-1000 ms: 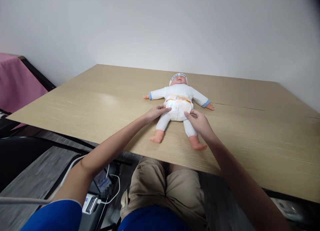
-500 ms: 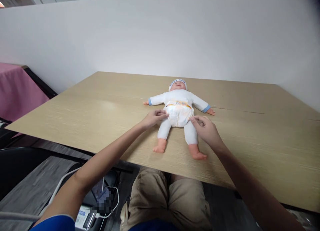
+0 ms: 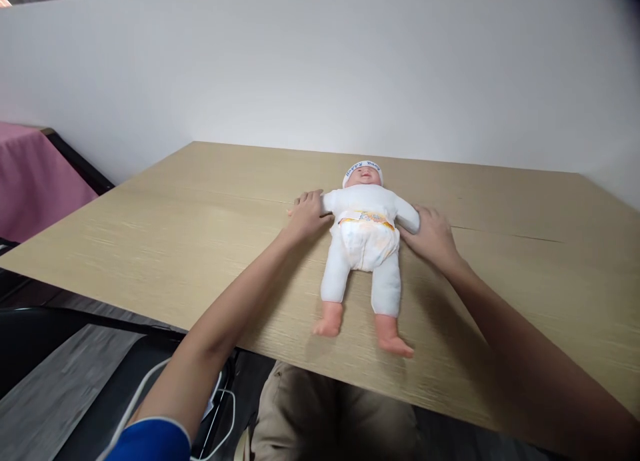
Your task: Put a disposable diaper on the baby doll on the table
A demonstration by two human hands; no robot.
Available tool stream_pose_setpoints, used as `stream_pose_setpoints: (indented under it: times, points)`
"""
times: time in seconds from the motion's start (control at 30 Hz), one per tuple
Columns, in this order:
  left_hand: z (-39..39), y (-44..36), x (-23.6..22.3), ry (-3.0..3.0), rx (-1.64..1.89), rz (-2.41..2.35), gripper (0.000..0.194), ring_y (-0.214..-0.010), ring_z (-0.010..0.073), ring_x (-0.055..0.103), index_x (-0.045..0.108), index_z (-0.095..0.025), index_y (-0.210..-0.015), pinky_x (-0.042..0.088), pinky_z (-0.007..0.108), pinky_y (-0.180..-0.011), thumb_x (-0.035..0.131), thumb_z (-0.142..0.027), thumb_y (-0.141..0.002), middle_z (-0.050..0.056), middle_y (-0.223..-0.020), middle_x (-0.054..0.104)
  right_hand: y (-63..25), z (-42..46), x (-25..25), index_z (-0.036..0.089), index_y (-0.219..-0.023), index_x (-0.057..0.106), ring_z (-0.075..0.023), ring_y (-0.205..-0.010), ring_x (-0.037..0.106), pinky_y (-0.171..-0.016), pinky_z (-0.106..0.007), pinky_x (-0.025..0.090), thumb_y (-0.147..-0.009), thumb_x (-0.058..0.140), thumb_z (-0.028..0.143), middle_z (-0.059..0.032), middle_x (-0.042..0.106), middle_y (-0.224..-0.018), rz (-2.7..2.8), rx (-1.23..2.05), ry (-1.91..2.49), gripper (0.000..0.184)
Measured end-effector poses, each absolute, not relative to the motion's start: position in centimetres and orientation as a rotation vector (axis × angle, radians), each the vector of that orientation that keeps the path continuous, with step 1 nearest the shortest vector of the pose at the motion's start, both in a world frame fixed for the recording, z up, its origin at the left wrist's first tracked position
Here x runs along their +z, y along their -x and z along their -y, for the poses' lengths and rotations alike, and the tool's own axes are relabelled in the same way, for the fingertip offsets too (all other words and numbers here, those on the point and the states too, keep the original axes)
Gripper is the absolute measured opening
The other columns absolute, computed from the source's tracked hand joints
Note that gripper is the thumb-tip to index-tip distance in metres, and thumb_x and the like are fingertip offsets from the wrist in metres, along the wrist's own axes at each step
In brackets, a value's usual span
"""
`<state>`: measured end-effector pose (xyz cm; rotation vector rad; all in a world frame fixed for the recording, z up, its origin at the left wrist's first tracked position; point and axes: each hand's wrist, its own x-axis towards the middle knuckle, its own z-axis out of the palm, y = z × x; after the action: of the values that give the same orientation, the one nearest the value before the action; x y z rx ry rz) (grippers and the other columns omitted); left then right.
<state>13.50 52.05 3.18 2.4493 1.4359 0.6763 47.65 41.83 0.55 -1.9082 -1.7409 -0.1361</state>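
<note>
A baby doll (image 3: 367,198) in white clothes and a lettered headband lies on its back, its bare feet pointing at me. Around its hips is a white diaper (image 3: 370,244) with an orange-edged, patterned waistband. My left hand (image 3: 307,214) is wrapped over the doll's forearm on the left, fingers on top and thumb on the near side. On the other side my right hand (image 3: 434,236) grips the opposite forearm in the same manner. Both of the doll's cuffs and most of its hands are hidden under mine.
The doll rests on a wide wooden table (image 3: 200,234) with a thin seam across it. Behind stands a white wall (image 3: 320,61). To the left are a pink cloth (image 3: 40,181), a black chair (image 3: 40,348) and a white cable (image 3: 135,401) below the table edge.
Both my hands have left the diaper's sides at the hips and moved up onto the doll's forearms. The doll appears slightly nearer, its feet closer to the table's front edge.
</note>
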Motion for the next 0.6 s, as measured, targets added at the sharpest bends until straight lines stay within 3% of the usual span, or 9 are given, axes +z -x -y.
stream_pose_setpoints:
  times: [0.17,0.27,0.37,0.47,0.6]
  points:
    - [-52.4,-15.5,4.0,-2.354,0.66,-1.579,0.042,-0.133,0.0448,0.052,0.064,-0.012,-0.127,0.04,0.057,-0.114,0.07,-0.028,-0.089,0.027,-0.133,0.068,-45.7,-43.4,1.8,0.011,-0.105,0.082,-0.0425,-0.106,0.068,-0.095,-0.052,0.053,-0.092,0.063,0.047,-0.027,0.077,-0.106,1.646,-0.044,2.01,0.043]
    - [-49.3,-15.2,5.3,-2.275,0.703,-1.595,0.035,-0.122,0.0448,0.058,0.065,-0.013,-0.117,0.046,0.056,-0.104,0.072,-0.031,-0.088,0.026,-0.121,0.071,-45.1,-41.8,3.2,0.015,-0.097,0.081,-0.0413,-0.108,0.067,-0.095,-0.05,0.054,-0.092,0.063,0.042,-0.024,0.077,-0.104,1.639,-0.028,2.004,0.032]
    - [-42.0,-13.7,7.0,-2.097,0.852,-1.513,0.038,-0.107,0.0432,0.063,0.063,-0.02,-0.108,0.049,0.055,-0.092,0.079,-0.045,-0.084,0.022,-0.109,0.071,-45.3,-37.2,5.0,0.019,-0.103,0.081,-0.039,-0.112,0.068,-0.097,-0.048,0.055,-0.089,0.064,0.037,-0.0193,0.078,-0.109,1.648,-0.014,1.962,0.028]
    - [-31.1,-11.4,7.8,-2.002,0.811,-1.445,0.046,-0.096,0.0416,0.066,0.058,-0.028,-0.112,0.05,0.054,-0.082,0.08,-0.055,-0.082,0.016,-0.103,0.071,-45.6,-29.8,7.1,0.021,-0.117,0.081,-0.0382,-0.111,0.071,-0.097,-0.05,0.056,-0.085,0.065,0.033,-0.0174,0.079,-0.119,1.734,0.135,1.806,0.037]
    - [-15.0,-7.7,4.4,-2.029,0.581,-1.269,0.049,-0.104,0.0399,0.072,0.055,-0.035,-0.124,0.057,0.054,-0.084,0.075,-0.05,-0.082,0.01,-0.11,0.072,-44.1,-17.9,9.0,0.029,-0.128,0.081,-0.0419,-0.111,0.076,-0.092,-0.054,0.061,-0.087,0.071,0.042,-0.0125,0.082,-0.125,1.807,0.594,1.662,0.044]
